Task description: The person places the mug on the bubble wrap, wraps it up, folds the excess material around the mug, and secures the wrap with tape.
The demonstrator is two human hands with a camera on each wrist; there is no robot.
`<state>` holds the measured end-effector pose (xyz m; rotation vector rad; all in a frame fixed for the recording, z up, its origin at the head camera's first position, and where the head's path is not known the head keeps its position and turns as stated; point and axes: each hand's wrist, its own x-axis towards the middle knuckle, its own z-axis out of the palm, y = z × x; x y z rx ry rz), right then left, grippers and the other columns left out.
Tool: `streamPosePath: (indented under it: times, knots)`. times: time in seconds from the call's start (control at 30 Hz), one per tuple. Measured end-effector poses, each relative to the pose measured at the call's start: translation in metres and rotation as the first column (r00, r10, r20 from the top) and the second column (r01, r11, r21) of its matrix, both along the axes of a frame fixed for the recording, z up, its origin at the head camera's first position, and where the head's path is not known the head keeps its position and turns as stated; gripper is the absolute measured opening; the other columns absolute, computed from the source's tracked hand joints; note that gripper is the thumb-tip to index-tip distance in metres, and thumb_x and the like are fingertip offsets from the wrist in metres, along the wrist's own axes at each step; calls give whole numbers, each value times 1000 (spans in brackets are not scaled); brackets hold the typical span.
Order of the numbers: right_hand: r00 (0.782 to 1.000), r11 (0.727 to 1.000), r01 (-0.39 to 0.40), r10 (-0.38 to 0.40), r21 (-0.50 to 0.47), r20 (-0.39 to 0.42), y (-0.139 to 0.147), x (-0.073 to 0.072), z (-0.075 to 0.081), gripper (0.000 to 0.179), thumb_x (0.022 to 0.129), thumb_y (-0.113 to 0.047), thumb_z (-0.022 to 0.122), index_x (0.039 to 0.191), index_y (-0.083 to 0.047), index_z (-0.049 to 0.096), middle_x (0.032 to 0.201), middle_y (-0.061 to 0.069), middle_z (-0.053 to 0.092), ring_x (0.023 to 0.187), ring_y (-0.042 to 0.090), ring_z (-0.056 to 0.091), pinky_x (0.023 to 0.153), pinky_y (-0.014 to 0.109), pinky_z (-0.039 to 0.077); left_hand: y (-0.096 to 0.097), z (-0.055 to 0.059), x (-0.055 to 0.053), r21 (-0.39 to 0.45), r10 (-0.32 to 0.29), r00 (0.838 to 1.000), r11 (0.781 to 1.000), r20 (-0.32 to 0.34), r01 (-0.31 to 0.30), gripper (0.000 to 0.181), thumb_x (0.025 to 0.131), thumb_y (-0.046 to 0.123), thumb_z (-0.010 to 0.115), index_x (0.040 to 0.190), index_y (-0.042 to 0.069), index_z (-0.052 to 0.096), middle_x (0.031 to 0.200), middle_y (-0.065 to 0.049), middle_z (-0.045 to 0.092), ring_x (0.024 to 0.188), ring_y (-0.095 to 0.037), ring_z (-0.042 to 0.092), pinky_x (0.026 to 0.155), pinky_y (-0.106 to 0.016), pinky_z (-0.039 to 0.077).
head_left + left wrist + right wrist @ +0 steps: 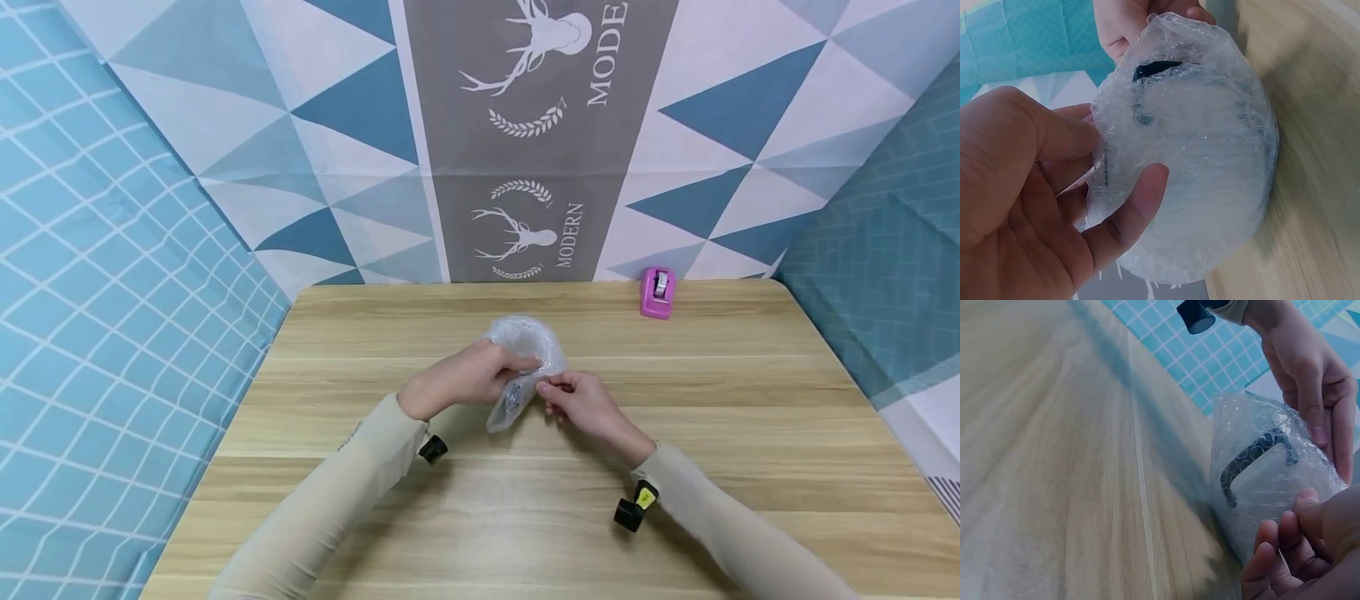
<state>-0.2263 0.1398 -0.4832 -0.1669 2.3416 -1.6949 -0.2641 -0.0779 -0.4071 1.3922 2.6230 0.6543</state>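
A round white mug-like thing with a dark curved handle lies wrapped in bubble wrap (531,335) on the wooden table, and the clear layers blur its outline. My left hand (480,371) holds the wrap from the left, its index finger stretched across the top. In the left wrist view the thumb and fingers of the left hand (1041,181) rest along the wrap's side. From the right, my right hand (588,406) pinches the wrap's edge between thumb and fingers. The dark handle (1250,459) shows through the wrap in the right wrist view, beside the loose flap.
A pink tape dispenser (657,293) stands at the back right of the wooden table (510,517). Patterned cloths hang behind the table and on both sides. A small black camera sits at each wrist.
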Motion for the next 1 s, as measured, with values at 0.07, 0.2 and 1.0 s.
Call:
streamPosePath:
  times: [0.07, 0.2, 1.0]
  knots:
    - [1000, 1000, 3, -3, 6, -23, -3, -1, 1, 26, 103, -18, 63, 104, 7, 69, 80, 12, 70, 67, 17, 62, 56, 24, 54, -1, 0, -1, 8, 2, 1000, 1000, 0, -2, 32, 99, 5, 66, 130, 9, 71, 124, -9, 74, 92, -18, 70, 84, -30, 58]
    - [999, 1000, 13, -13, 8, -49, -11, -2, 2, 23, 104, -16, 61, 103, 6, 68, 81, 16, 70, 68, 19, 64, 56, 26, 54, -3, 0, -4, 2, 23, 1000, 1000, 4, -23, 33, 99, 5, 64, 131, 11, 71, 122, -10, 74, 84, -16, 66, 79, -27, 55]
    - [997, 992, -13, 22, -127, 70, -8, -13, -9, 28, 106, -15, 57, 109, 11, 66, 87, 21, 73, 70, 20, 72, 63, 33, 63, 0, 0, -4, -7, 53, 998, 999, 22, -53, 34, 98, 4, 64, 130, 11, 71, 105, -13, 78, 66, -11, 53, 68, -22, 48]
